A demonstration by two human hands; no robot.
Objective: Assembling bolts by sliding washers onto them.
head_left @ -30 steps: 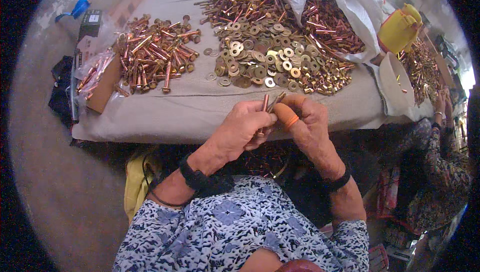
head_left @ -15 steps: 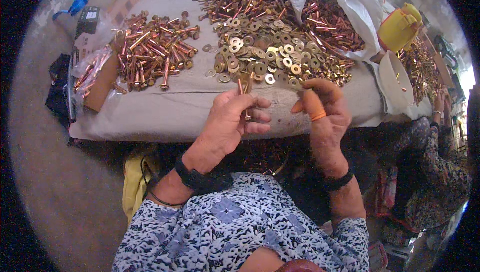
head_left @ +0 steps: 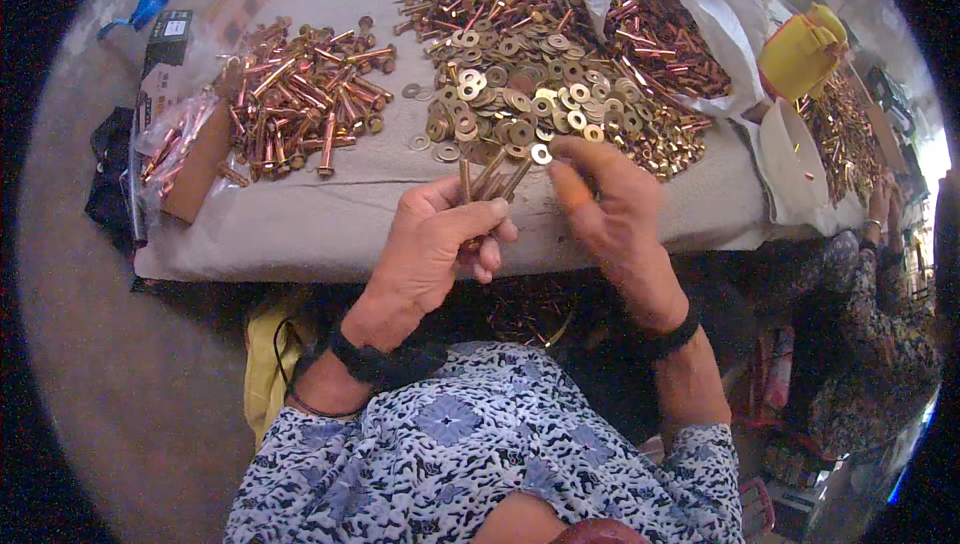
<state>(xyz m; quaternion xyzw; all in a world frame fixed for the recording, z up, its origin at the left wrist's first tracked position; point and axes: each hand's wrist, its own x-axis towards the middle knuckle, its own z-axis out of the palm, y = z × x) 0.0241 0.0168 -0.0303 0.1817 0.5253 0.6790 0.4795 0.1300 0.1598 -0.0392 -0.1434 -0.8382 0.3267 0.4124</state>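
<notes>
**Hands over the washer heap, bolts fanned in the left fist**

Far left, floor: a blue object point(head_left: 147, 6) and a dark box point(head_left: 168, 32) near the edge of the grey cloth-covered table point(head_left: 300, 214). A clear plastic bag point(head_left: 165, 144) of copper-coloured bolts lies at the table's left end, against a brown cardboard piece point(head_left: 195, 169).

Beside it: a loose pile of copper bolts point(head_left: 305, 94), heads pointing all ways.

Centre: left hand point(head_left: 435, 244) closed in a fist around a few slim bolts point(head_left: 490, 176), shafts sticking up and fanned out above the thumb. The hand sits at the near table edge.

Behind it: a heap of brass washers point(head_left: 520, 104), touching a larger spread of mixed brass parts.

Right hand point(head_left: 605, 204), just beside the left, fingers loosely curled, tips pinching a single washer point(head_left: 541, 154) close to the bolt ends. An orange cot covers one finger point(head_left: 572, 187). Slight blur here.

Further right: a white plastic bag point(head_left: 720, 4) holding more bolts, then a yellow container point(head_left: 800, 49). Another person's patterned sleeve point(head_left: 880, 284) at the far right edge.
</notes>
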